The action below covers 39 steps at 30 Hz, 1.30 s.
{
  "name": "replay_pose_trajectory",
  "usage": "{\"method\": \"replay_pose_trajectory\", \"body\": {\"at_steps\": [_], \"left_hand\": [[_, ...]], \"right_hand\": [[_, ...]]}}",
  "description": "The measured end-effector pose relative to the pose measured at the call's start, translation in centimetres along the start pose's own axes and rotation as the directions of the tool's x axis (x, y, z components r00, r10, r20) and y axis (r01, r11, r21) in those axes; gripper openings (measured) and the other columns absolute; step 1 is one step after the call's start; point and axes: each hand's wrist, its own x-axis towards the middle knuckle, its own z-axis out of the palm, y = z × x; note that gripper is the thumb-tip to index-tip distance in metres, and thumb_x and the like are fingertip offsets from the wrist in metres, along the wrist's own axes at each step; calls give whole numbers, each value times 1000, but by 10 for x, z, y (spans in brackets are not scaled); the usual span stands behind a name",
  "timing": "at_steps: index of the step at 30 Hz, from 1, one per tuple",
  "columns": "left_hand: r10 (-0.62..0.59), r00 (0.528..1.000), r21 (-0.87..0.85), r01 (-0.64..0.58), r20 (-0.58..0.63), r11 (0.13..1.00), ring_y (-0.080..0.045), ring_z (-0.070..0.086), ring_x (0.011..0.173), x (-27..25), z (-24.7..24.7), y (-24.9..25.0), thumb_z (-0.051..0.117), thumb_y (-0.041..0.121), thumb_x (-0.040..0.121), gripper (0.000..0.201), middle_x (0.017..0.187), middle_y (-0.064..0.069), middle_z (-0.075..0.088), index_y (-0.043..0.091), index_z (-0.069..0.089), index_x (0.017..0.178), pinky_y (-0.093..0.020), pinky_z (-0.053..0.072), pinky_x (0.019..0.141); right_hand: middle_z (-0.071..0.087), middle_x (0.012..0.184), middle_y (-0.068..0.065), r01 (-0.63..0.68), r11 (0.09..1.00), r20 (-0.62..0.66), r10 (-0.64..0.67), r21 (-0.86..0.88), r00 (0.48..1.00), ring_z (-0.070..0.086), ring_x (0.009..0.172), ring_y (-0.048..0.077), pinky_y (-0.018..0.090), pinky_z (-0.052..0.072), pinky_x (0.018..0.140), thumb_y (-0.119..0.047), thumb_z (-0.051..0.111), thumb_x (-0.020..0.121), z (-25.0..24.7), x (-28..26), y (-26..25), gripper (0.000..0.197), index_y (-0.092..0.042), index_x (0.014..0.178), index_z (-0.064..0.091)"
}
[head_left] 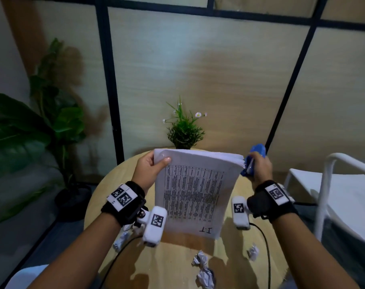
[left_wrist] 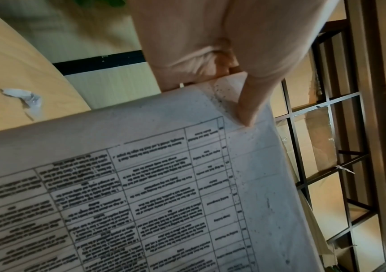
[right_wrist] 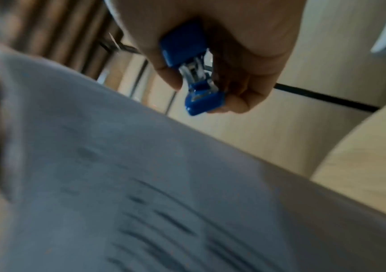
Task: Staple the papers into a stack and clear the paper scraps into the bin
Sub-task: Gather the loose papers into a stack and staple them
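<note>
Papers (head_left: pixel 195 190) held above round table (head_left: pixel 177 259), left hand (head_left: pixel 150 170) pinching 10 o'clock corner, thumb on top. Right hand (head_left: pixel 259 170) at 2 o'clock corner, fingers wrapped round blue stapler (head_left: pixel 253 161). Crumpled scraps (head_left: pixel 199 258) on table toward 6 o'clock.

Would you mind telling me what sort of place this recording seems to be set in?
Probably an office corner or meeting nook: a round wooden table stands before dark-framed partition panels, with a white chair and leafy plant beside it, while hands staple printed papers.
</note>
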Motion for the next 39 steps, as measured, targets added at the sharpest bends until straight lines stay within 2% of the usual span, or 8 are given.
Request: {"method": "replay_pose_trajectory", "body": {"at_steps": [13,17,21,25,31,35,37,39], "left_hand": [[47,999,26,-47,-2,999,-11,64,71,-8,2,1,62,4,86,15,81,-3,68,18,66,84,-25,55,68],[83,996,46,-84,22,995,-15,61,85,-9,0,-2,59,1,87,14,95,-13,68,0,66,99,-26,51,78],[77,996,33,-78,42,996,-11,58,82,-13,0,-3,55,0,90,16,88,-5,66,11,65,96,-21,50,73],[74,996,9,-74,57,997,-1,59,67,-17,-1,-1,53,-2,91,15,80,-2,65,8,63,91,-12,50,62],[94,994,-69,-89,64,994,1,60,63,-22,1,0,52,-10,88,24,73,1,65,12,61,82,-18,51,63],[61,988,-388,-1,143,922,5,56,45,-26,6,11,90,35,44,48,49,5,61,13,65,78,-11,47,49],[66,989,-361,-12,135,933,5,58,46,-26,6,9,72,7,76,13,56,0,63,13,63,83,-9,48,49],[52,990,-210,-23,133,977,7,62,57,-26,5,4,43,-19,87,38,64,7,70,15,57,95,-8,51,57]], "right_hand": [[55,88,-7,677,732,370,-650,72,664,57,77,-9,8,42,75,-14,67,82,72,-139,-23,41,-1,110,40],[50,94,5,745,653,493,-697,138,520,55,87,24,25,46,79,-26,63,82,97,-144,0,35,-41,101,38],[52,91,11,814,573,536,-719,99,441,56,81,19,20,45,67,-28,61,83,109,-141,0,27,-29,98,39],[51,79,-2,876,481,582,-702,-39,411,43,61,0,3,30,58,-23,63,84,119,-137,0,27,-25,97,40],[54,67,2,901,388,569,-703,-195,426,44,55,17,25,35,52,-22,59,76,133,-139,-7,21,-19,87,41],[49,63,-3,876,390,536,-693,-282,481,42,53,20,28,39,51,-26,58,71,141,-142,-7,24,-16,86,43],[48,62,-2,866,381,535,-682,-322,499,43,53,23,29,38,52,-26,58,70,144,-142,-6,24,-14,85,44],[45,61,-2,853,369,536,-665,-370,520,42,53,25,28,36,53,-23,59,70,145,-142,-6,21,-14,83,45]]}}
